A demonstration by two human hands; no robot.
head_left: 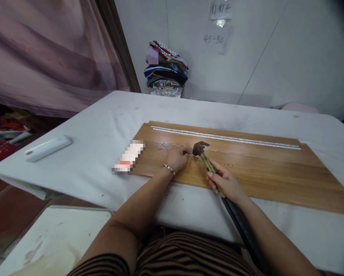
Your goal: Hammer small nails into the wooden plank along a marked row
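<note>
My right hand (223,179) is wrapped around the handle of a claw hammer (206,161). The rusty hammer head is just above the wooden board (264,176), close to the fingertips of my left hand (177,158). That left hand rests low on the board, thumb and fingers pinched together; whatever is between them is too small to make out. A little pile of nails (163,146) lies left of it. Several small dark dots (228,165) run in a short row on the wood, to the right of the hammer head.
Two long white marked strips (226,137) run along the board's far side. A blurred-out pale box-like item (130,156) overlaps its left end. The white-covered table (102,126) also carries a white plastic piece (48,148). Folded clothes (166,71) are stacked by the wall.
</note>
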